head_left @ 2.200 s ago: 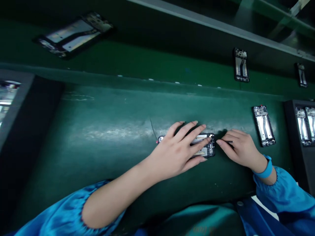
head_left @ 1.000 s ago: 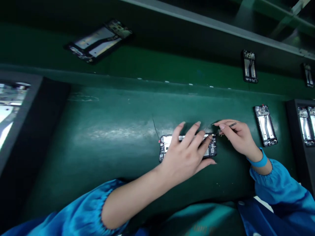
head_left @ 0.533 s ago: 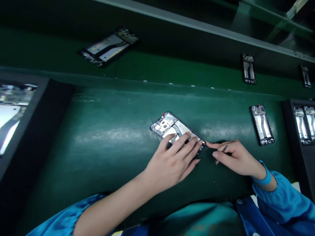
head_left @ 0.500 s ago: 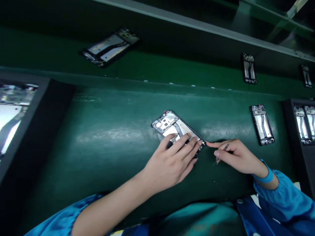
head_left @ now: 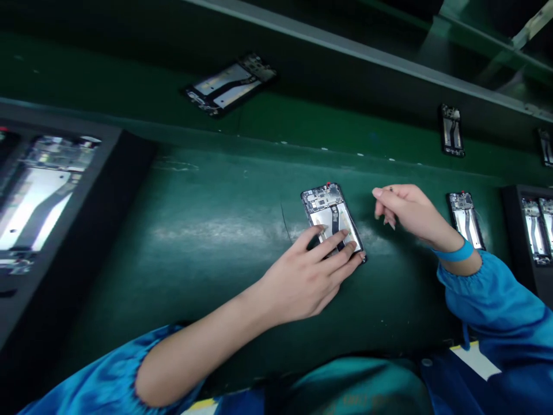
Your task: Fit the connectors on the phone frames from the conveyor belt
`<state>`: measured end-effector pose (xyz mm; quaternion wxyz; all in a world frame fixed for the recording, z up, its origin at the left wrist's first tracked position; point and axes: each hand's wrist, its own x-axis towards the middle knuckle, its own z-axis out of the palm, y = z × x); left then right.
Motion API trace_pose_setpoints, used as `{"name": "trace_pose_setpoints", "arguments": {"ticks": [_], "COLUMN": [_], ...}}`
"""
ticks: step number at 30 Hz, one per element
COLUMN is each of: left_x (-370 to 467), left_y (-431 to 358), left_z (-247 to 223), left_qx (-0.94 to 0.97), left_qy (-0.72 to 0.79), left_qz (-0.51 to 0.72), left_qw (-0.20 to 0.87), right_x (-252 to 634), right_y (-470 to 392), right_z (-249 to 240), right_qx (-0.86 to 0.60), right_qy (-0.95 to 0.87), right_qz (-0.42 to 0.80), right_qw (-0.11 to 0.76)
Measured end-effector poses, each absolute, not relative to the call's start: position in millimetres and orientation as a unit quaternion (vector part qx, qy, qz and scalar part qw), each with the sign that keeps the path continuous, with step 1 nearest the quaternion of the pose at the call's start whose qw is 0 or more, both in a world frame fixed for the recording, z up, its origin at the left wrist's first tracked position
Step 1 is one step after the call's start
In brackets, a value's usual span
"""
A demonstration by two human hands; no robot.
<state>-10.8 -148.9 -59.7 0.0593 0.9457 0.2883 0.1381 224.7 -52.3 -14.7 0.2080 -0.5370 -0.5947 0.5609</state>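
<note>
black-framed phone (head_left: 327, 208), silver panels (head_left: 322, 217), red tab (head_left: 328, 184), left grip (head_left: 309, 279) spread open over it, right grip (head_left: 408, 210) unclear

The bench (head_left: 194, 282) is smooth, semi-gloss and scuffed. On the phone (head_left: 333, 222), a bright, metal-looking plate (head_left: 323, 216) meets a matt black ribbon (head_left: 336, 219). The tray (head_left: 116, 190) looks like matt foam. Sleeves (head_left: 488, 300): shiny, satiny cloth, puckered. Wristband (head_left: 458, 252): smooth, dull.

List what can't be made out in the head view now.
Head view:
Phone assembly, near end: mostly under the left hand.
Right hand: curled fingers hide whatever it may grip.
Left tray: cut off by the left edge.
Shirt lettering: too blurred to read.
</note>
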Motion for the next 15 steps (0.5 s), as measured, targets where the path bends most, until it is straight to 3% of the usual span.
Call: {"name": "trace_pose_setpoints", "arguments": {"ticks": [15], "left_x": [-13.2], "left_y": [-145.9], "left_z": [-56.0], "left_qx": [0.934], "left_qy": [0.296], "left_qz": [0.174], "left_qw": [0.101], "right_x": [194.9], "right_y": [-21.8], "right_z": [-19.2], "right_qx": [-0.542], "right_qy": [-0.619], "right_qz": [0.566], "right_qw": [-0.044]}}
